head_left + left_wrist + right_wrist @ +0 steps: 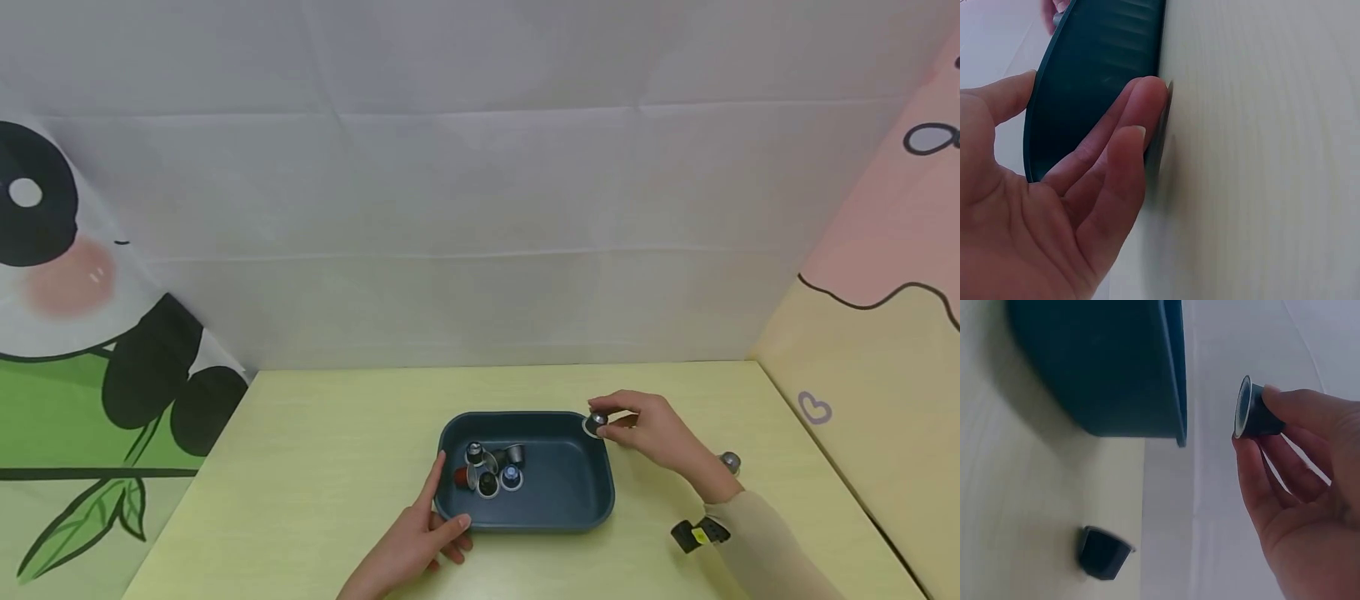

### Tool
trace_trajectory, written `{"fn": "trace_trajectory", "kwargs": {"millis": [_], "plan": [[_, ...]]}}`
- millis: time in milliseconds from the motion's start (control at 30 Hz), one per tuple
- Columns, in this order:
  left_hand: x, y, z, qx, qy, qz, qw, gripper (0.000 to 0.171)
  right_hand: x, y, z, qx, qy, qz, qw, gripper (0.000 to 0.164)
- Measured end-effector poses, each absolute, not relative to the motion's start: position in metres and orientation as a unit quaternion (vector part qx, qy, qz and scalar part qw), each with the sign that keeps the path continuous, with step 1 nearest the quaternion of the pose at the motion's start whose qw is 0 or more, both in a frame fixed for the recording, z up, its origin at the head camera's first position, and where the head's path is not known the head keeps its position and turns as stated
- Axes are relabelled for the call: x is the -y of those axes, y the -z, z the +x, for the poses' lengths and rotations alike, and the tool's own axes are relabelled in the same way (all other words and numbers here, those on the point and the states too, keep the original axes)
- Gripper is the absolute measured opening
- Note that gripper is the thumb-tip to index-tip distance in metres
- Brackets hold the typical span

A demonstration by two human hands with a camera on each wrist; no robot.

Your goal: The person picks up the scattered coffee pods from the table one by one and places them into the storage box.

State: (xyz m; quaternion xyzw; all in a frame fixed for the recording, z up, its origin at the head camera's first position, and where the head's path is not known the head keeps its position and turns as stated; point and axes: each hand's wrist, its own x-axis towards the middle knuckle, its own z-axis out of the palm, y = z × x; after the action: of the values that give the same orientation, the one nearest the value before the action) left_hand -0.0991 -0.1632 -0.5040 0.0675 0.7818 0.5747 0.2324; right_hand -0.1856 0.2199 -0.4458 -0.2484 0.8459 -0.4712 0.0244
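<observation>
Several coffee capsules lie clustered in the left half of a dark teal tray; most look dark or silver, one red. My right hand pinches a dark coffee capsule with a pale rim between thumb and fingers, by the tray's back right corner. In the right wrist view it is apart from the tray's wall. My left hand touches the tray's front left corner, one finger along the left side. In the left wrist view, its fingers rest against the outer wall.
Another coffee capsule lies on the pale yellow table, right of the tray, partly behind my right wrist in the head view. A black strap device is on the right forearm. White cloth stands behind; printed panels flank both sides.
</observation>
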Motion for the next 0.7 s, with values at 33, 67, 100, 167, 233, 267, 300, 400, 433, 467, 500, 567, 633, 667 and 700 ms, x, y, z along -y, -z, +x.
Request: {"fn": "trace_trajectory", "kwargs": {"millis": [33, 67, 100, 167, 233, 267, 300, 400, 433, 467, 500, 567, 633, 667, 700], "plan": [[0.163, 0.505, -0.099, -0.781, -0.575, 0.068, 0.233, 0.097, -0.217, 0.445, -0.188, -0.842, 0.473, -0.257, 0.025, 0.035], [0.164, 0.505, -0.1, -0.781, -0.575, 0.068, 0.233, 0.098, -0.214, 0.444, -0.189, -0.84, 0.474, -0.265, 0.026, 0.035], [0.164, 0.505, -0.1, -0.78, -0.576, 0.068, 0.234, 0.098, -0.211, 0.443, -0.191, -0.838, 0.474, -0.27, 0.028, 0.034], [0.164, 0.505, -0.1, -0.779, -0.577, 0.066, 0.235, 0.098, -0.205, 0.442, -0.195, -0.836, 0.475, -0.272, 0.035, 0.031], [0.164, 0.505, -0.099, -0.778, -0.579, 0.064, 0.236, 0.098, -0.2, 0.441, -0.198, -0.838, 0.472, -0.272, 0.041, 0.03], [0.164, 0.505, -0.099, -0.777, -0.579, 0.063, 0.237, 0.098, -0.197, 0.441, -0.199, -0.838, 0.472, -0.271, 0.045, 0.029], [0.164, 0.505, -0.099, -0.777, -0.58, 0.062, 0.237, 0.098, -0.195, 0.44, -0.2, -0.838, 0.473, -0.27, 0.049, 0.029], [0.164, 0.505, -0.099, -0.777, -0.58, 0.06, 0.237, 0.098, -0.188, 0.438, -0.203, -0.834, 0.476, -0.273, 0.058, 0.028], [0.164, 0.505, -0.099, -0.777, -0.58, 0.059, 0.237, 0.098, -0.185, 0.437, -0.204, -0.833, 0.477, -0.274, 0.06, 0.028], [0.164, 0.505, -0.099, -0.778, -0.579, 0.06, 0.237, 0.098, -0.183, 0.437, -0.205, -0.832, 0.478, -0.274, 0.062, 0.028], [0.164, 0.505, -0.099, -0.778, -0.579, 0.06, 0.237, 0.098, -0.181, 0.436, -0.207, -0.832, 0.477, -0.275, 0.063, 0.028], [0.164, 0.504, -0.099, -0.778, -0.579, 0.06, 0.237, 0.098, -0.177, 0.436, -0.21, -0.834, 0.474, -0.275, 0.065, 0.028], [0.164, 0.503, -0.099, -0.778, -0.578, 0.062, 0.237, 0.098, -0.173, 0.435, -0.213, -0.837, 0.47, -0.274, 0.064, 0.029], [0.164, 0.503, -0.099, -0.779, -0.578, 0.063, 0.237, 0.098, -0.171, 0.435, -0.215, -0.838, 0.469, -0.272, 0.064, 0.029], [0.164, 0.503, -0.099, -0.779, -0.578, 0.064, 0.236, 0.097, -0.169, 0.435, -0.216, -0.837, 0.47, -0.273, 0.065, 0.028]]}}
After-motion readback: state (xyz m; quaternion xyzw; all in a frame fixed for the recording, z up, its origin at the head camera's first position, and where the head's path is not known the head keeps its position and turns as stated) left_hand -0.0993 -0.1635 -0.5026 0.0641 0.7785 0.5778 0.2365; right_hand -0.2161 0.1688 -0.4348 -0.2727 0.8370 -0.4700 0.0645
